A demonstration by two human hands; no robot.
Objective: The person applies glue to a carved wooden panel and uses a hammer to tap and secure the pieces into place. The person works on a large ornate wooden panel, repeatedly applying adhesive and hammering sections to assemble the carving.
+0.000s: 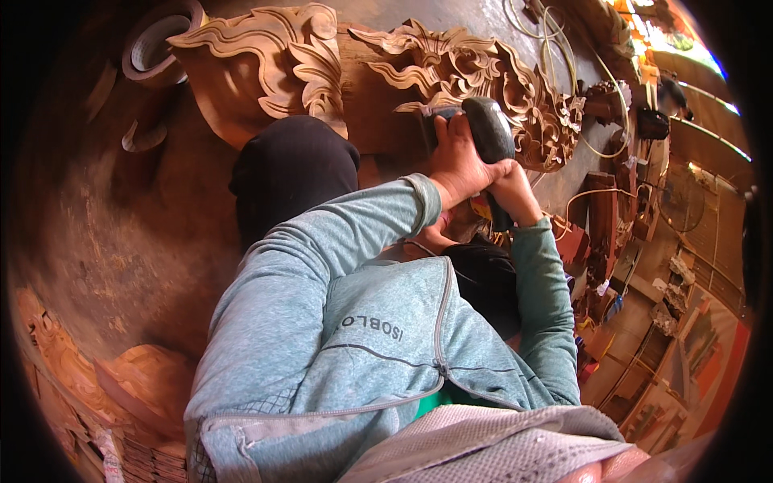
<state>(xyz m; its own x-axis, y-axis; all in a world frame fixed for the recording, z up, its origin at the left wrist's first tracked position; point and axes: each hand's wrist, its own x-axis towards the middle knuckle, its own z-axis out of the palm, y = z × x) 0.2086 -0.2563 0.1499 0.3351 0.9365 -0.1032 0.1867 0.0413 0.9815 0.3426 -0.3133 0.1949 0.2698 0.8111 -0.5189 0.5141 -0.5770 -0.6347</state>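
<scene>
My left hand point(463, 163) is wrapped round a dark grey hand-held tool point(489, 130) with a smooth, rounded body; its exact kind I cannot make out. Close against it, my right hand point(515, 191) grips the tool's lower, nearer part. The tool is over the near edge of a carved wooden panel point(522, 88) with pierced scrolls and leaves. Whether its working end touches the wood is hidden by my left hand. Left of this lies another carved wooden piece point(318, 68), with curling leaf edges and a smooth curved face.
A wide tape roll point(161, 44) lies at the far left. Curled cables point(555, 48) run across the floor at the far right. Stacked reddish timber point(600, 217) and a standing fan point(683, 197) are on the right. More carved wood point(137, 378) lies at the lower left.
</scene>
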